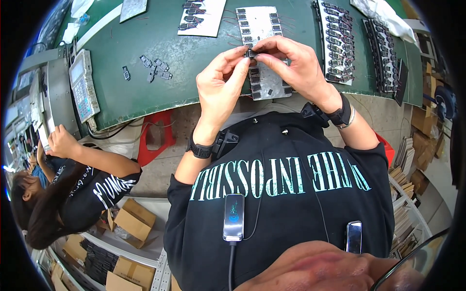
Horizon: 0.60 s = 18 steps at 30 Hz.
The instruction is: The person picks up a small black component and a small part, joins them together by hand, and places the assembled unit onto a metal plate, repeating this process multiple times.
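Between the fingertips of both hands is a small black rectangular part (250, 54), held just over a pale metal plate (262, 22). My left hand (221, 80) pinches its left side with thumb and forefinger. On the other side my right hand (297, 65) grips it the same way, fingers closed. Rows of similar black rectangular parts line both edges of the plate, with thin wires trailing off the sides. My hands cover the middle of the plate, and fine details of the held part are too small to make out.
Several loose dark parts (156, 66) lie on the green tabletop (165, 89) to the left. White boards with wired parts stand at the back (210, 22) and right (335, 43), beside a dark rack (381, 56). A keypad device (83, 87) and a co-worker (87, 179) are at left.
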Motion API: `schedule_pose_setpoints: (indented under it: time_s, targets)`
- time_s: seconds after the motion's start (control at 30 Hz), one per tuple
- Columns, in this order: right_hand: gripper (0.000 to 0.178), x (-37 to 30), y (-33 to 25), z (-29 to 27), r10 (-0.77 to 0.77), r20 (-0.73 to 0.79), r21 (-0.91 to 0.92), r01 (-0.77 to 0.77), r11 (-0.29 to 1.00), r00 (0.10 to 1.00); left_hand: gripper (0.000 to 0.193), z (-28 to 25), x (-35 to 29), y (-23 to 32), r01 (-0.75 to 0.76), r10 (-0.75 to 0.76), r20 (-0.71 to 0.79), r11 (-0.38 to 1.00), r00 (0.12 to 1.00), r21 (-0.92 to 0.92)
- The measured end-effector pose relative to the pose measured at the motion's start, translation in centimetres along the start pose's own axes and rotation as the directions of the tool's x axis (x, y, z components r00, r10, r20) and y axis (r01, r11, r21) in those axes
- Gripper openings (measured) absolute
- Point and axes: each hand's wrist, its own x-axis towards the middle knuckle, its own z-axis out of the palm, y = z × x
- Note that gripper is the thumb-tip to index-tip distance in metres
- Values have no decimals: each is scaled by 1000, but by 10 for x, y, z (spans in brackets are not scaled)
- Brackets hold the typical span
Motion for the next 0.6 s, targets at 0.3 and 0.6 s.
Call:
schedule_pose_setpoints:
  time_s: [0.3,0.6]
  targets:
    - [20,2,-3,-4,115,24,84,-117,990,993,28,1,0,2,-12,11,10,997,1000,76]
    - [20,-1,3,-2,107,35,46,-108,993,994,27,0,-1,-8,-29,28,11,996,1000,90]
